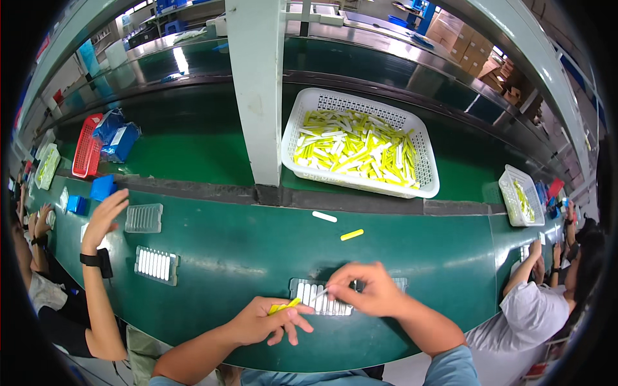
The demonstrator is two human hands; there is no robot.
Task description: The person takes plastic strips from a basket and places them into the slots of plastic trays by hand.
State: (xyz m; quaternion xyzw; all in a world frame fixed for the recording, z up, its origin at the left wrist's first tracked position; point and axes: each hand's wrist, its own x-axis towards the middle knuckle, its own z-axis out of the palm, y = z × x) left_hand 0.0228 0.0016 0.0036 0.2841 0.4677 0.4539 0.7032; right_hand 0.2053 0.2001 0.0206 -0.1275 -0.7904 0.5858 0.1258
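Note:
Several flat yellow strips with rounded ends (283,307) are held in my left hand (264,321), between the thumb and the palm, its other fingers partly spread. Between thumb and forefinger, my right hand (368,291) pinches a slim white or clear strip (320,294). Below that strip lies a clear slotted tray (347,312) with a row of white strips in it, partly covered by both hands. Further from me on the green table are a loose white strip (324,217) and a loose yellow strip (352,235).
A white basket (296,161) heaped with yellow and white strips stands beyond a grey post (261,128). To the left are a filled tray (174,273), an unfilled tray (143,219), blue boxes (103,188) and a red basket (82,157). Co-workers sit on both sides.

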